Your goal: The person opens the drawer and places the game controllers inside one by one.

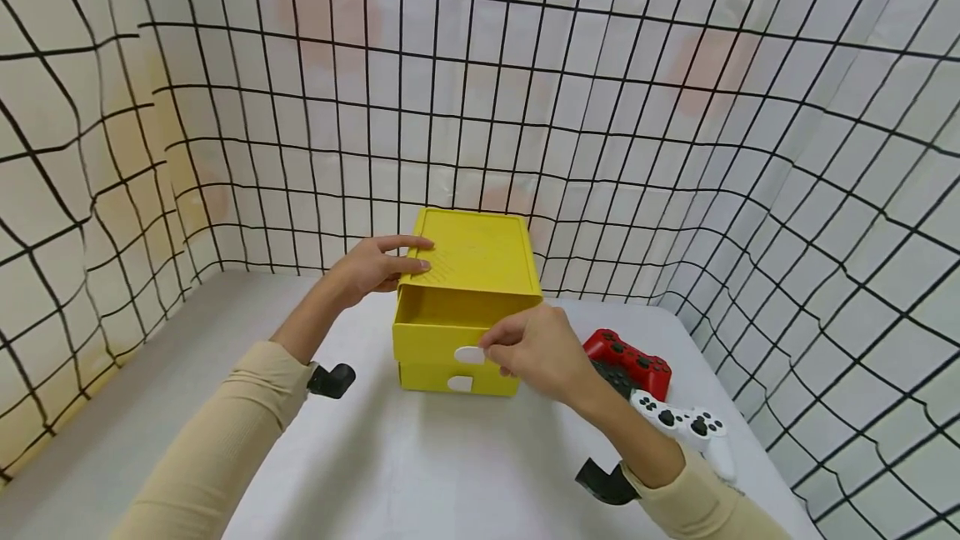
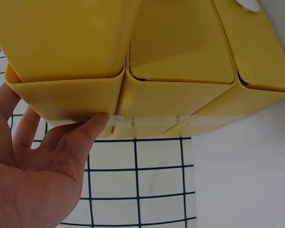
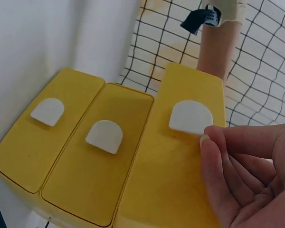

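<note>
Yellow plastic makes up the small set of drawers (image 1: 467, 273) that is being handled near the middle of the white table (image 1: 420, 473), close to the black-gridded white backdrop (image 1: 675, 107). The unit is being steadied by the left hand (image 1: 369, 267), whose straight fingers are being laid flat across the left edge of the ribbed top; nothing is being clenched. In the left wrist view the same fingers (image 2: 83, 130) are being pressed against the edge of the yellow casing (image 2: 66, 42).

The top yellow drawer (image 1: 442, 332) is being held partly pulled out, so that its open cavity is being exposed below the lid. Its white half-round tab handle (image 1: 468, 354) is being touched by the fingertips of the right hand (image 1: 536, 350). In the right wrist view the tab (image 3: 190, 117) is being met at its lower edge by a curled fingertip (image 3: 211, 142); whether it is truly being pinched cannot be told from the frames. Two further white tabs (image 3: 104, 136) are being shown on the closed drawer fronts beside it.

Just right of the unit, a red game controller (image 1: 630, 357), a black one (image 1: 613, 377) and a white one (image 1: 686, 425) are being kept together on the table.
</note>
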